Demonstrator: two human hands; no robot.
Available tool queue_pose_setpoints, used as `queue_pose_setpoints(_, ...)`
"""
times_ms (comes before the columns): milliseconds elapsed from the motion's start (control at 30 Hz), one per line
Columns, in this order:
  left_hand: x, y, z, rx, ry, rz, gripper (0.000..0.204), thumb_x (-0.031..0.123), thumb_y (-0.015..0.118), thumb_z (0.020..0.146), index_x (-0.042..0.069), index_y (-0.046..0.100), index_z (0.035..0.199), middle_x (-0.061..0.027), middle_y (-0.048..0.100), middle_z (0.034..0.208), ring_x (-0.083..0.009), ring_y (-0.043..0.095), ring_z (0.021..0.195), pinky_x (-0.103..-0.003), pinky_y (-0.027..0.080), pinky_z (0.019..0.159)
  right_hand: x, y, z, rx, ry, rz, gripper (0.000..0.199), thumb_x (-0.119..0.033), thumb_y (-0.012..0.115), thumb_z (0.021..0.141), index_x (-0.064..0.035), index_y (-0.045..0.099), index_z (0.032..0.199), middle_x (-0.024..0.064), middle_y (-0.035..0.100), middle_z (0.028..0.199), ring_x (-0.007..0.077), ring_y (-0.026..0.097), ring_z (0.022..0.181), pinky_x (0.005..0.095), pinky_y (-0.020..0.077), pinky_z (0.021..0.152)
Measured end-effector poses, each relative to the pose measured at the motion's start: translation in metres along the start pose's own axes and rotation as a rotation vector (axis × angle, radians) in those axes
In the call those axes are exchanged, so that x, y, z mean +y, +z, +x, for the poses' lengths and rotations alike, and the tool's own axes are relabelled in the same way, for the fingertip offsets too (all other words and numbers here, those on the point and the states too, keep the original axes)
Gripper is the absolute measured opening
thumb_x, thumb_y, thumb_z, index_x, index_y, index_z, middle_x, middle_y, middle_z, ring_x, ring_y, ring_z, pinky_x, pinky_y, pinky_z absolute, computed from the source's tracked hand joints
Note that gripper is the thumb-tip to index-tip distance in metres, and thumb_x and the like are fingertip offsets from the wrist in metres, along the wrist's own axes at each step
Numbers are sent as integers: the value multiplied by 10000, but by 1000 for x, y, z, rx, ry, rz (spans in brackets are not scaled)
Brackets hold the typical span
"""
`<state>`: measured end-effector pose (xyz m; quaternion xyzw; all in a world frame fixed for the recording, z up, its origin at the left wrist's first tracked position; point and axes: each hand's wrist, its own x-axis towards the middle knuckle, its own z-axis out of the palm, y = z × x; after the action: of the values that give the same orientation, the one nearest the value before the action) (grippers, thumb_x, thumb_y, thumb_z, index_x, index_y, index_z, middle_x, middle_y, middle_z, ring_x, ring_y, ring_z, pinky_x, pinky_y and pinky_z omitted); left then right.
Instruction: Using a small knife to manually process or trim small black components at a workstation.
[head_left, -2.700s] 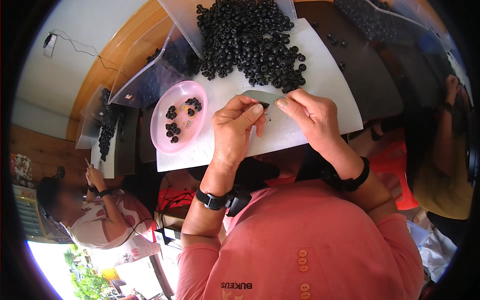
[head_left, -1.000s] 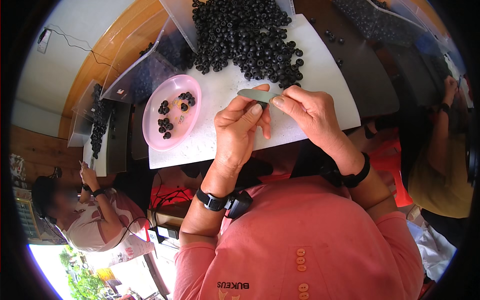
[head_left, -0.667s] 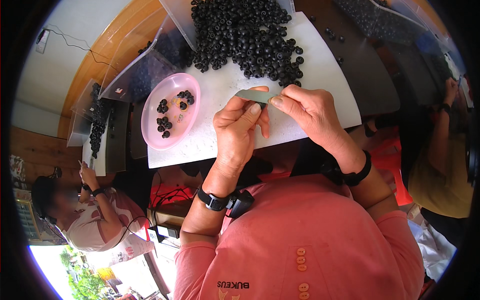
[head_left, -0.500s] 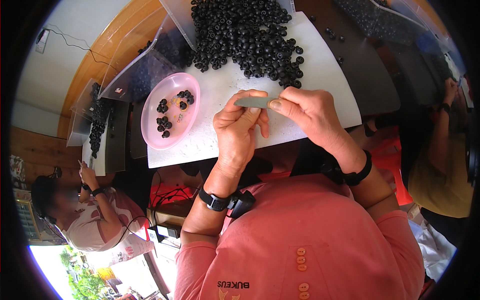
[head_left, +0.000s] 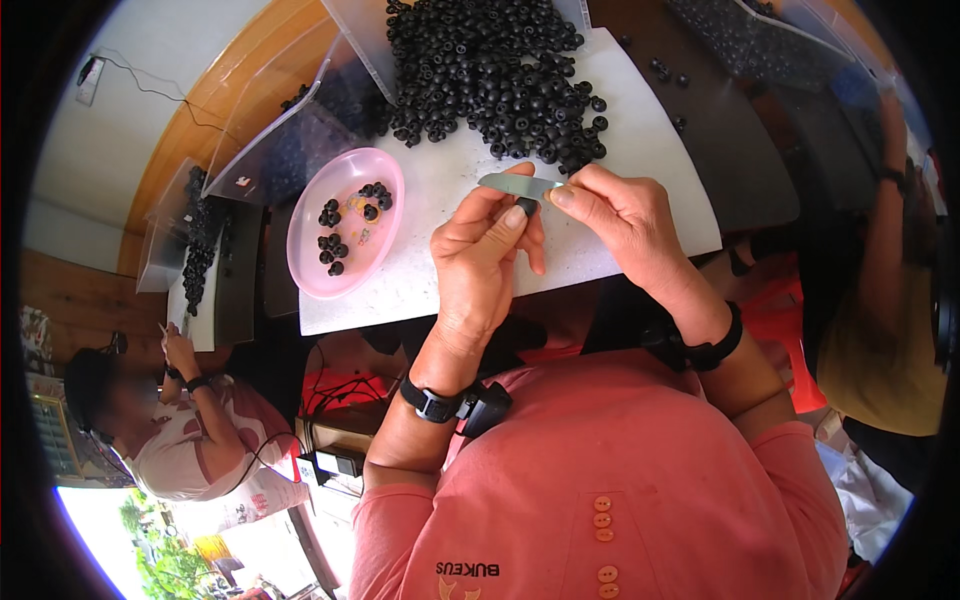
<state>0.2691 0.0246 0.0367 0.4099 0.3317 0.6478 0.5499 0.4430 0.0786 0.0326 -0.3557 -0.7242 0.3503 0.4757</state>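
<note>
Over the white board point(head_left: 640, 150) our right hand point(head_left: 620, 215) grips a blade point(head_left: 515, 184); our left hand point(head_left: 485, 265) pinches a black ring point(head_left: 527, 206).

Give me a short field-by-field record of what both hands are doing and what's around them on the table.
left hand: pinches a small black ring against the blade
right hand: holds a thin grey metal blade
pile: black rubber rings, heaped on the white board
bowl: pink plastic bowl, a few rings inside, left of the hands
</note>
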Motion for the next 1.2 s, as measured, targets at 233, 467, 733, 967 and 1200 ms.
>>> queue_pose_setpoints(233,2,-4,-3,31,17,55,271,-14,562,972,-77,635,1225,-122,649,943,-176,615,754,-278,520,549,-2,1,-2,-36,-78,-73,326,-277,691,953,-20,629,763,31,407,516,88,389,482,301,324,455)
queue_pose_setpoints(467,74,-51,-3,296,331,775,240,-75,608,904,-24,713,1113,-56,630,1012,-115,606,750,-227,493,559,9,-15,-9,57,28,473,257,-223,650,998,-3,686,870,-39,565,701,44,420,591,227,336,537)
queue_pose_setpoints(733,64,-50,17,165,418,1366,275,-42,739,809,38,729,1073,-63,638,1077,-150,622,906,-256,524,639,14,-20,-11,125,34,659,363,-291,516,1058,31,622,928,14,500,655,93,440,588,265,367,575)
queue_pose_setpoints(967,7,28,61,-296,625,1589,586,258,796,780,106,620,1318,-216,511,1392,-458,433,1302,-520,412,1007,19,-22,-14,197,-39,905,369,-291,514,1061,29,635,922,-2,486,681,92,439,593,270,383,576)
queue_pose_setpoints(1200,-26,43,116,-446,587,1928,626,531,564,925,185,507,1444,-195,380,1545,-481,303,1419,-659,303,1049,20,-19,-14,209,-73,929,354,-259,508,1060,46,631,931,9,483,696,103,430,587,293,399,582)
